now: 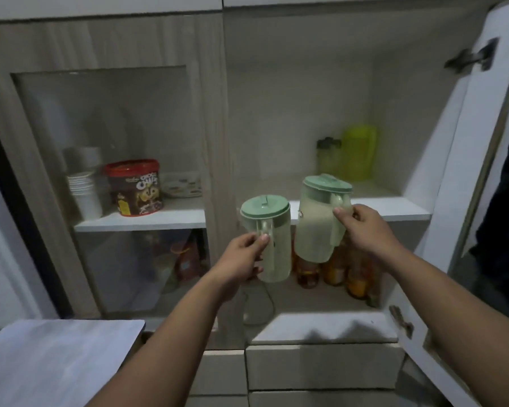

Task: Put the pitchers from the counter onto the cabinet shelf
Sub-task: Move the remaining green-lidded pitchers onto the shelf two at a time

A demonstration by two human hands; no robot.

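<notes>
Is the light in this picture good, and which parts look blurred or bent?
Head view: dim, soft light; the two pitchers and both hands are slightly motion-blurred; the glass door looks hazy; wide-angle lens bends the open door outward.

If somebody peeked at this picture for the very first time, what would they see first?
Right in the middle, two pale pitchers with green lids are held up in front of the open cabinet: the left hand holds the left pitcher by its handle, and the right hand holds the right pitcher, tilted toward the shelf. Next comes the red-lidded chocolate cereal tub behind the glass door on the left, then the bright yellow-green container at the shelf's back.
</notes>
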